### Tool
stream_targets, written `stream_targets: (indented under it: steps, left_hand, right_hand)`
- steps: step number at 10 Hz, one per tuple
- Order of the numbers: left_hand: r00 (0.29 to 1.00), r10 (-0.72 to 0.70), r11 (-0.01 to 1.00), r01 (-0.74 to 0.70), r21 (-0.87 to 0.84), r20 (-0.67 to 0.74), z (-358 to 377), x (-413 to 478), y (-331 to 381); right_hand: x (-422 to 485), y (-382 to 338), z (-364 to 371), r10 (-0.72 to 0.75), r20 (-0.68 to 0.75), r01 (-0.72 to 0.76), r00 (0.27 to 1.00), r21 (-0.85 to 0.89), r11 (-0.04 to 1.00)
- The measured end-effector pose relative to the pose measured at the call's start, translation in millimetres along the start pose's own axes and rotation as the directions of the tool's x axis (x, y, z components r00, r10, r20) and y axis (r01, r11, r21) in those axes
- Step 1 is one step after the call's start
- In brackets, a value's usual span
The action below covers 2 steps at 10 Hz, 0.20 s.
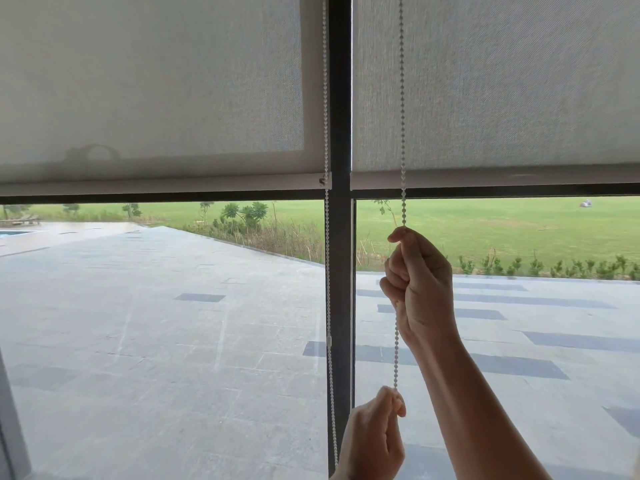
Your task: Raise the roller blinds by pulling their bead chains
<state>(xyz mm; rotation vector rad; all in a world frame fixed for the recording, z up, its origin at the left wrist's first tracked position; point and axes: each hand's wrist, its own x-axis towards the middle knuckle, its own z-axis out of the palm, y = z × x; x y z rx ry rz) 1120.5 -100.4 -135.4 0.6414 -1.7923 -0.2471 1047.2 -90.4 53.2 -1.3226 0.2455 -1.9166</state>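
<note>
Hands, right [420, 285] and left [375, 441] (wrist cropped), pinch bead chain [402, 133].

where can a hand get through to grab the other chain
Free: left of the frame post, below the left blind, the left chain hangs untouched. Crowded: right of the post, where the right hand and left hand grip the right chain.

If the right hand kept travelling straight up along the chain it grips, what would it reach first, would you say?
Probably the bottom bar of the right blind. The right hand grips the bead chain, which crosses in front of that bar; depth is unclear, so it might pass in front.
</note>
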Motion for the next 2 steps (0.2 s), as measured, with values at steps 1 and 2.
stream_targets:
  steps: [1, 2]
  left_hand:
    - [0.998, -0.015, 1.0, 0.015, 0.001, 0.063, -1.7, 2.5, 3.1]
    - [0.98, -0.024, 1.0, 0.02, 0.02, 0.199, -2.3, 7.3, 7.7]
  right_hand:
    - [4.4, -1.9, -3.5, -0.007, 0.005, 0.008, 1.0, -0.059, 0.998]
    - [9.6, -11.6, -10.9, -0.002, 0.027, 0.008, 1.0, -0.222, 0.975]
